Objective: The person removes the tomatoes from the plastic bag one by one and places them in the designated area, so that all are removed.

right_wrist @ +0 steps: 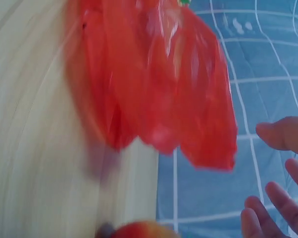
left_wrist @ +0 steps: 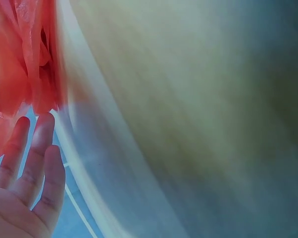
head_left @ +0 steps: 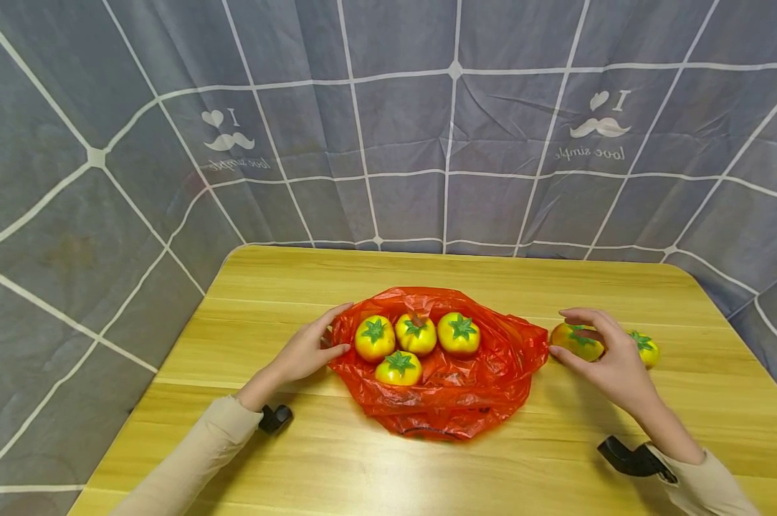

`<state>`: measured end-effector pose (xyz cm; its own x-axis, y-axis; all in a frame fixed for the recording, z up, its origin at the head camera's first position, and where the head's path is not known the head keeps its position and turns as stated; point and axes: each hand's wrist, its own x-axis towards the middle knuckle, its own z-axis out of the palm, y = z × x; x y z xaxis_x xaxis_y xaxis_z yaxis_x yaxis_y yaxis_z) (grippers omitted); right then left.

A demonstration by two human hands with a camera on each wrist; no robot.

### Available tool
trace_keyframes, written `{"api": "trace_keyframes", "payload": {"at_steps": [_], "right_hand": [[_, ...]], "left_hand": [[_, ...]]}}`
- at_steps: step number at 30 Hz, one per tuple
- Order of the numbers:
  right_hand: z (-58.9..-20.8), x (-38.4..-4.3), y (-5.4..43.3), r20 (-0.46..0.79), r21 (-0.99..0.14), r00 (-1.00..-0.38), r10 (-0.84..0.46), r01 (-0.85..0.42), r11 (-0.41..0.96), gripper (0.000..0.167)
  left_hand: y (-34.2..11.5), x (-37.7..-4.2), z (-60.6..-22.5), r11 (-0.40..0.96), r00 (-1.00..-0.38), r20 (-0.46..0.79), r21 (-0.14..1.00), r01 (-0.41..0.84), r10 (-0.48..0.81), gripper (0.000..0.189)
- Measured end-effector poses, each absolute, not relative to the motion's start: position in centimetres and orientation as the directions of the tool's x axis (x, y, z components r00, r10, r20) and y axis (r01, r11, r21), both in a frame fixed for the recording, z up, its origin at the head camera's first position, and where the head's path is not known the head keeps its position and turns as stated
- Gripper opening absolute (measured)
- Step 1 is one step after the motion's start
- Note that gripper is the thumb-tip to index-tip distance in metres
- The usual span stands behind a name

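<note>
A red plastic bag (head_left: 440,416) lies spread on the table with several yellow tomato-like fruits (head_left: 374,338) in its mouth, each topped by a green star-shaped leaf. My left hand (head_left: 303,352) is at the bag's left edge, thumb and fingertips close against the plastic. Straight, spread fingers (left_wrist: 42,163) show beside the bag in the left wrist view. To the right, my right hand (head_left: 611,365) hovers with thumb and fingers apart, partly covering another fruit (head_left: 572,340). One more fruit (head_left: 645,349) sits partly hidden behind that hand. The right wrist view shows its thumb apart from the bag.
The wooden table (head_left: 311,459) has rounded back corners. A grey curtain (head_left: 401,129) with white grid lines hangs behind it and along both sides. Black wrist mounts (head_left: 630,456) sit at both cuffs, low over the tabletop.
</note>
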<state>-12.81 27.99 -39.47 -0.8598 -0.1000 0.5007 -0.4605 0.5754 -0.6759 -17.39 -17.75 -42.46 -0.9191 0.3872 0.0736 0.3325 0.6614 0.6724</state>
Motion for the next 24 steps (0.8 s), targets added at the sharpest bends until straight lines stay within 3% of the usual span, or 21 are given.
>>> {"api": "trace_keyframes", "payload": {"at_steps": [12, 24], "right_hand": [[-39.0, -13.5, 24.3, 0.497, -0.709, -0.862, -0.098, -0.469, 0.527, 0.051], [-40.0, -13.9, 22.0, 0.433, -0.693, -0.888, -0.154, -0.437, 0.573, 0.050]], "left_hand": [[-17.6, -17.4, -42.2, 0.665, -0.920, 0.067, 0.671, 0.327, 0.385, 0.068], [-17.6, -17.4, -42.1, 0.664, -0.914, 0.072, 0.665, 0.342, 0.399, 0.067]]}}
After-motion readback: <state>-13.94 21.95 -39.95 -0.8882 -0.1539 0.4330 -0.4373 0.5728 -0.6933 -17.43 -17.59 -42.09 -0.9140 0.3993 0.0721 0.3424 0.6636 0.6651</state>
